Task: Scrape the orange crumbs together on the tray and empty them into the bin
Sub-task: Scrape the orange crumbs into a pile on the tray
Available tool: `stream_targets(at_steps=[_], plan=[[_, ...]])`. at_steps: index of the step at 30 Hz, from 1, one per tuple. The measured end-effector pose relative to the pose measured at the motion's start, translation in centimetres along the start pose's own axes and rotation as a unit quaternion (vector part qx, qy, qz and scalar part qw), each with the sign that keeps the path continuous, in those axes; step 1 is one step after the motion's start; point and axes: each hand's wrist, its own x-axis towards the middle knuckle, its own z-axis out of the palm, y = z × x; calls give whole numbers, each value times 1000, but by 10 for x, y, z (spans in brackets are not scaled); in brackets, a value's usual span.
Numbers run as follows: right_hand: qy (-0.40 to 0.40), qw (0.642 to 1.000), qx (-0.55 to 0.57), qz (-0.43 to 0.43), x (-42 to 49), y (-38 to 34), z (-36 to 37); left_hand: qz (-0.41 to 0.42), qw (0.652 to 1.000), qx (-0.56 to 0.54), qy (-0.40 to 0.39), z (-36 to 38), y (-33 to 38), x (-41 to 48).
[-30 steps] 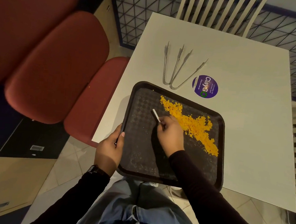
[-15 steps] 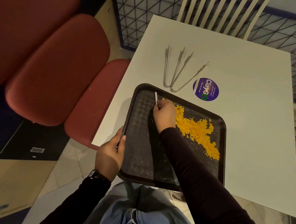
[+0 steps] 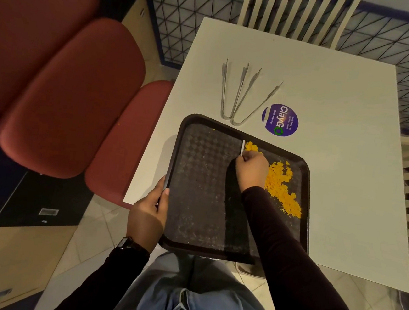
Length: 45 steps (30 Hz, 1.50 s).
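White counter (image 3: pixel 329 97), tiled floor below, three red padded seats (image 3: pixel 74 97) on the left, slatted white chair (image 3: pixel 294 11) at the far edge. Round purple sticker (image 3: pixel 280 120) on the counter reads "ClayGO", small print "Clean as you go"; the rest is too small to read. Two metal tongs (image 3: pixel 239 95) lie just beyond the tray, splayed. Black textured tray (image 3: pixel 201 179) sits at the counter's near edge, slightly overhanging toward the person. Orange crumbs (image 3: pixel 280 184) are flaky, bright, banked in a diagonal band on the tray's right half, with a small clump at the far rim; the left half shows only pale residue. Right hand (image 3: pixel 251 168) grip is pinched on a thin white scraper (image 3: pixel 243 147), edge down beside the far clump. Left hand (image 3: pixel 149 214) grip is clamped on the tray's left rim, thumb on top.
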Motion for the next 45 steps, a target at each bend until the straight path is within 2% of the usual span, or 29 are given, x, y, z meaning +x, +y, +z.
stream_targets(at_steps=[7,11,15,25,28,30,32,35,37,41,45], plan=[[-64,989,25,-133,-29,-35,30,1,1000,-5,6,1,1,4],[-83,983,5,-162,-29,-55,44,29,999,14,21,2,-1,4],[-58,989,-3,-138,-17,-59,43,39,999,18,22,2,0,2],[-26,1000,-9,-15,2,-12,13,-21,1000,-2,7,3,-1,3],[-24,999,-43,16,8,-4,3,-26,1000,-5,4,3,-1,2],[-21,998,-62,-4,8,-6,-1,-32,999,-8,-5,2,1,2],[-21,994,-73,-73,2,-15,-2,-42,999,-16,-16,2,3,4],[-65,977,-99,-178,-9,-35,7,-42,999,-18,-23,1,4,5],[-88,967,-112,-209,-10,-44,17,-38,999,-12,-21,1,5,4],[-92,964,-129,-214,-6,-50,29,-26,1000,2,-4,0,9,-1],[-60,976,-129,-164,-1,-38,30,-49,999,-7,-7,1,7,1]])
